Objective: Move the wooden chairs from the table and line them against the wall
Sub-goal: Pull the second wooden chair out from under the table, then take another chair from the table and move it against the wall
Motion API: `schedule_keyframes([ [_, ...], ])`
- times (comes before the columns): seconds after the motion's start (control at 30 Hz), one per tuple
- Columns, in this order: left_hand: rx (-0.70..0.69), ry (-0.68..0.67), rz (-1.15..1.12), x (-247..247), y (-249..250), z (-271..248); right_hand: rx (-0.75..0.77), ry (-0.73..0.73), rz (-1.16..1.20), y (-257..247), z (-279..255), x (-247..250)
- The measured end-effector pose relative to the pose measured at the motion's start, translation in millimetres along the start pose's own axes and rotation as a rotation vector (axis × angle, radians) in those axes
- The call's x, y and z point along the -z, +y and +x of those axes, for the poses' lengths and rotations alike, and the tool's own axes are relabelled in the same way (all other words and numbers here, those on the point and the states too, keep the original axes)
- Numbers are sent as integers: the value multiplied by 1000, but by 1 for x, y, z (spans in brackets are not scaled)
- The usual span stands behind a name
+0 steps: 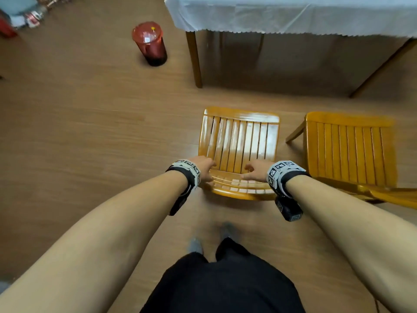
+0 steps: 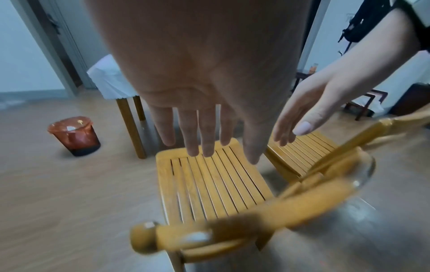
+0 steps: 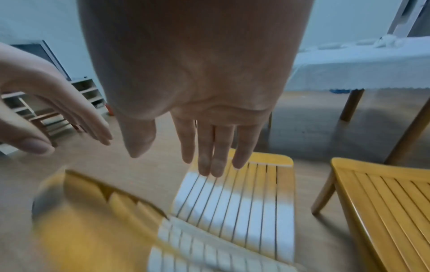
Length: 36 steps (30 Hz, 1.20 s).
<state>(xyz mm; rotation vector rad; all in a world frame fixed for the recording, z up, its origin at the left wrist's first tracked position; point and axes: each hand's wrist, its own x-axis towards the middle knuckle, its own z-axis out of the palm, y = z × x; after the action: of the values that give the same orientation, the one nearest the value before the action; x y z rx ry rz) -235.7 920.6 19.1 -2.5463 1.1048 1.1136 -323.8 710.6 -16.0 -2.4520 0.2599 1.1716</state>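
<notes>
Two yellow wooden chairs with slatted seats stand on the floor in front of the table (image 1: pixel 293 19). The nearer chair (image 1: pixel 239 141) is right before me, its backrest rail (image 1: pixel 239 188) closest to me. My left hand (image 1: pixel 207 171) and right hand (image 1: pixel 249 172) reach over that rail side by side. In the left wrist view the left hand (image 2: pixel 209 143) has straight fingers above the seat (image 2: pixel 209 184) and holds nothing. The right hand (image 3: pixel 186 147) is likewise spread above the seat (image 3: pixel 244 193). The second chair (image 1: pixel 349 150) stands just to the right.
A red waste bin (image 1: pixel 150 42) stands on the wooden floor to the left of the table leg (image 1: pixel 195 59). The table wears a white cloth. Low white shelves (image 3: pixel 88 90) line a wall on the left. My feet (image 1: pixel 196 245) are behind the nearer chair.
</notes>
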Motion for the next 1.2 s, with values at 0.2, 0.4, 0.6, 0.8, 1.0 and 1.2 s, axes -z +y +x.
schedule_keyframes([
  [0.2, 90, 185, 74, 85, -46, -33, 91, 177, -144, -69, 6, 92],
  [0.4, 199, 318, 70, 154, -123, -62, 174, 286, -227, -157, 24, 169],
  [0.6, 287, 397, 42, 208, -229, -73, 198, 340, -217, -248, 73, 237],
  [0.8, 282, 480, 73, 269, -364, -55, 162, 413, -230, -347, 146, 310],
  [1.0, 300, 458, 75, 328, -505, -51, 75, 443, -311, -463, 195, 379],
  [1.2, 314, 489, 43, 385, -619, -26, 76, 463, -348, -545, 254, 454],
])
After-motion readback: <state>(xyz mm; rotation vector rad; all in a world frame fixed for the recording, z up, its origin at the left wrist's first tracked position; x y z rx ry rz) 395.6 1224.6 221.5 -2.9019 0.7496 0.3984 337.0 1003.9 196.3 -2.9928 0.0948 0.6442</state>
